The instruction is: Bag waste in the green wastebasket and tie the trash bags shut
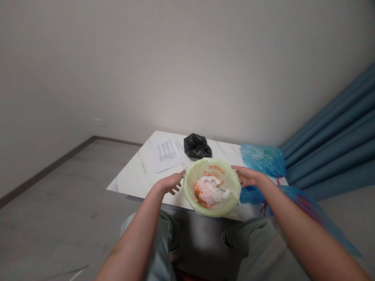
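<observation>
Where blue curtain (331,156) hangs, marbled tabletop (140,171), green bin (211,212)

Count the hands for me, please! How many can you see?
2. The left hand is beside the green bin, and the right hand is at the bin's opposite side.
</observation>
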A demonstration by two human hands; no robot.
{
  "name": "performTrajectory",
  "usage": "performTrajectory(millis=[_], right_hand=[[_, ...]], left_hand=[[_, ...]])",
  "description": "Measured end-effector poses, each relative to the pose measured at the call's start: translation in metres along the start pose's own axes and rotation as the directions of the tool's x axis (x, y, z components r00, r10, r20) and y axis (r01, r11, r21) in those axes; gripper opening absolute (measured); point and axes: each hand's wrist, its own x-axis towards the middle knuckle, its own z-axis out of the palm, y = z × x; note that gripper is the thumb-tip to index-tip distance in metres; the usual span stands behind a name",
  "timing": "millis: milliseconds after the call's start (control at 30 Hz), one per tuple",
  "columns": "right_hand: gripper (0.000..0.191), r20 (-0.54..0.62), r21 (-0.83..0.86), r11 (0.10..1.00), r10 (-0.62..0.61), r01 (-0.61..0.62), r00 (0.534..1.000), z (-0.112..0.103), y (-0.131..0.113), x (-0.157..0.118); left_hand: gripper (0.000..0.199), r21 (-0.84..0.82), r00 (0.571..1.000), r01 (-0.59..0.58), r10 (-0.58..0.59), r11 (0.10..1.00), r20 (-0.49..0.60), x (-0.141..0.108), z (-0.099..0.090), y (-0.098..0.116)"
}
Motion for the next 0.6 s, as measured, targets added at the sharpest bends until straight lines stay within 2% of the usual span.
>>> performTrajectory(millis=[67,167,267,333,467,533,600], right_hand=[[0.042,0.034,-0.004,1.000,0.016,-0.016,0.999,-0.005,0.002,0.002],[0.039,0.053,0.031,0.999,0.021,-0.023,0.998,-0.008,0.003,0.004],[0.032,0.052,0.128,0.992,-0.005,-0.001,0.999,-0.006,0.004,0.002],[0.027,0.018,0.177,0.984,-0.018,0.015,1.000,-0.003,0.003,-0.001],[0.016,-0.141,0.131,0.989,-0.050,0.068,0.989,0.003,-0.001,-0.005],[0.013,-0.257,0.031,0.992,-0.108,0.120,0.960,0.005,-0.002,-0.005],[0.016,-0.346,-0.138,0.973,-0.222,0.184,0.912,0.005,-0.001,-0.003]], left_hand=[[0.079,-0.012,0.998,-0.012,0.013,1.000,0.056,0.000,0.005,0.000],[0.068,-0.068,0.991,0.012,-0.003,0.998,0.131,0.002,0.008,0.003],[0.055,-0.216,0.960,0.084,-0.021,0.973,0.279,0.003,0.007,0.006],[0.049,-0.303,0.943,0.130,-0.023,0.944,0.333,0.004,0.005,0.008],[0.040,-0.375,0.960,0.158,-0.054,0.914,0.275,0.009,0.001,0.008],[0.035,-0.398,0.969,0.147,-0.051,0.905,0.243,0.013,0.001,0.006],[0.031,-0.420,0.974,0.140,-0.048,0.897,0.222,0.016,0.001,0.005]])
